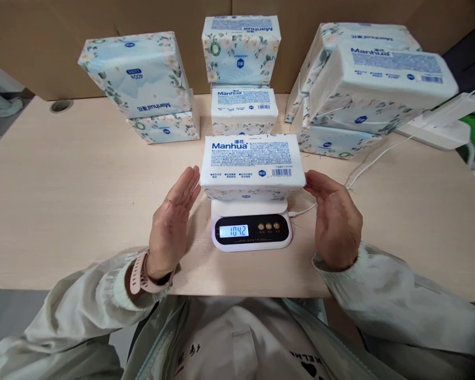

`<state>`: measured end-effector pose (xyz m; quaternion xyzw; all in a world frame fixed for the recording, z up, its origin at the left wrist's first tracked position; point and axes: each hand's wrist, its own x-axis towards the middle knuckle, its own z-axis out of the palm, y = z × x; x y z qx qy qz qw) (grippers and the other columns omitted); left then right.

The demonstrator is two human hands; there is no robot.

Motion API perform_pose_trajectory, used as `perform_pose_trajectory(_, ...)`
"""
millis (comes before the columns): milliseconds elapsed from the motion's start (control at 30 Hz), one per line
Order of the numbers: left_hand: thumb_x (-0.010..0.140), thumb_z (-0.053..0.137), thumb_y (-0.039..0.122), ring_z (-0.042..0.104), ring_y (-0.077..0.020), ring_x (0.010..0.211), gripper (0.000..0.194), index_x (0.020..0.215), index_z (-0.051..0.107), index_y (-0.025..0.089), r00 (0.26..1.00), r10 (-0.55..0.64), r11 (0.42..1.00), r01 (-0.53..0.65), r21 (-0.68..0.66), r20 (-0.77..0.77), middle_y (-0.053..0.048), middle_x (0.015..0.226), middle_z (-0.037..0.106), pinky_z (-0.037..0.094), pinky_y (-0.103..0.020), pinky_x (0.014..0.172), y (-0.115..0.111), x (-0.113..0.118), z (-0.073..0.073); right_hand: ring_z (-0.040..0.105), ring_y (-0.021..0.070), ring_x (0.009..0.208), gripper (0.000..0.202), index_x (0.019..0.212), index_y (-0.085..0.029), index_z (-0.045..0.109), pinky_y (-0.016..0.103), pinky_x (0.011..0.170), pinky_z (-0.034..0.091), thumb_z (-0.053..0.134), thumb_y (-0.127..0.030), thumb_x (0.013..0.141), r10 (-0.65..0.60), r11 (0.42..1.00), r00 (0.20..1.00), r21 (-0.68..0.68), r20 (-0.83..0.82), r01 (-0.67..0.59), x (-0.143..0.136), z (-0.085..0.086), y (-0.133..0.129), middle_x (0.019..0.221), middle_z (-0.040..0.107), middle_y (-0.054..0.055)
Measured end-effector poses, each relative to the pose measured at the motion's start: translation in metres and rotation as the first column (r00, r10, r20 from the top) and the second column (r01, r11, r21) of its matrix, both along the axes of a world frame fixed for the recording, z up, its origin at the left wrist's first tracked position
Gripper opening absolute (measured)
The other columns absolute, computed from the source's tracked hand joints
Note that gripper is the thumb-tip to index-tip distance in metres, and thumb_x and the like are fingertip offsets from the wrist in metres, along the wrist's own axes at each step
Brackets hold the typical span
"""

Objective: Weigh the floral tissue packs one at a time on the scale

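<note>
A white Manhua tissue pack [257, 169] rests on top of a white digital scale [252, 245], whose lit display reads 104.2. My left hand [172, 224] is just left of the pack, palm turned inward and fingers stretched out close to its end. On the other side, my right hand [334, 221] has its fingers extended, with the tips at the pack's right end; whether they touch it I cannot tell. Neither hand grips anything. Most of the scale's platform is hidden under the pack.
Behind stand stacked tissue packs at the left [162, 126], middle [243, 105] and right [380, 89]. A white cable [370, 162] runs from the scale toward a power strip [439, 124]. Cardboard [182, 13] lines the back of the wooden table [63, 211], which has a round cable hole [61, 106].
</note>
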<state>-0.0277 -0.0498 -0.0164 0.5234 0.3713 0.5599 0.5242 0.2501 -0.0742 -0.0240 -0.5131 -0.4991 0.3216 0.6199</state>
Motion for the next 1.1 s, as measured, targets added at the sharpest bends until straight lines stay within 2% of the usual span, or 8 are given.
perform_pose_trajectory(233,0.107,0.049,0.060,0.043,-0.0295,0.161,0.048,0.144,0.071,0.038,1.000,-0.007,1.000,0.007,0.004,0.007,0.004,0.162,0.058,0.035,-0.051,0.138,-0.0005,0.0006,0.0014,0.070,0.0295,0.132,0.040,0.129,-0.029,0.076,0.058,0.124,0.048,0.056,-0.055,0.106,0.001,1.000,1.000,-0.013,-0.011,-0.001,-0.0003,0.0001,-0.0006,0.135,0.078,0.004)
perform_pose_trajectory(467,0.108,0.048,0.057,0.045,-0.0269,0.160,0.047,0.144,0.071,0.038,1.000,-0.010,1.000,0.010,0.017,0.013,0.006,0.160,0.060,0.038,-0.046,0.137,-0.0003,0.0022,0.0016,0.071,0.0288,0.130,0.037,0.127,-0.032,0.077,0.056,0.121,0.050,0.055,-0.053,0.106,-0.007,1.000,1.000,0.004,-0.012,0.007,-0.0015,0.0016,-0.0008,0.133,0.079,0.002)
perform_pose_trajectory(667,0.107,0.050,0.060,0.045,-0.0289,0.160,0.048,0.143,0.072,0.037,1.000,-0.006,1.000,0.006,0.003,0.014,0.003,0.161,0.060,0.038,-0.048,0.137,-0.0003,0.0018,0.0032,0.071,0.0293,0.129,0.038,0.127,-0.030,0.077,0.057,0.120,0.051,0.054,-0.052,0.106,-0.018,1.000,1.000,0.001,0.010,0.018,-0.0015,0.0017,-0.0010,0.133,0.080,0.004)
perform_pose_trajectory(1100,0.109,0.048,0.057,0.045,-0.0251,0.161,0.048,0.146,0.070,0.035,0.999,-0.032,0.999,0.032,0.021,0.019,0.005,0.162,0.058,0.041,-0.039,0.135,-0.0006,0.0011,0.0022,0.072,0.0255,0.126,0.034,0.127,-0.031,0.079,0.052,0.119,0.050,0.057,-0.049,0.107,0.011,0.999,1.000,0.049,-0.005,-0.011,0.0020,-0.0018,0.0005,0.130,0.080,0.001)
